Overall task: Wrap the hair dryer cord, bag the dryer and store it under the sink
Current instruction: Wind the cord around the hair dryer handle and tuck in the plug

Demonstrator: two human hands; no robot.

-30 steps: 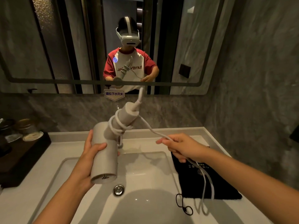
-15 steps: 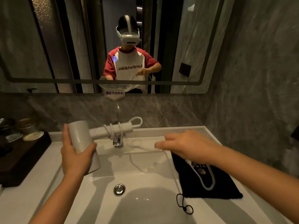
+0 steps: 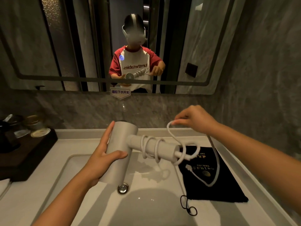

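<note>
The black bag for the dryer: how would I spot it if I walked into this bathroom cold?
Find the white sink under the mirror, then look at the counter on its right side. The black bag lies flat there, a dark cloth pouch with gold lettering and a thin black drawstring trailing toward the basin. It is the only dark, soft thing on that pale side.

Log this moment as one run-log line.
left hand holds dryer | right hand lifts cord loop | bag empty on counter

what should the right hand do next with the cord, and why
Probably bring the right hand over the handle for another turn: the cord still hangs loose over the black bag, while the left hand holds the dryer.
</note>
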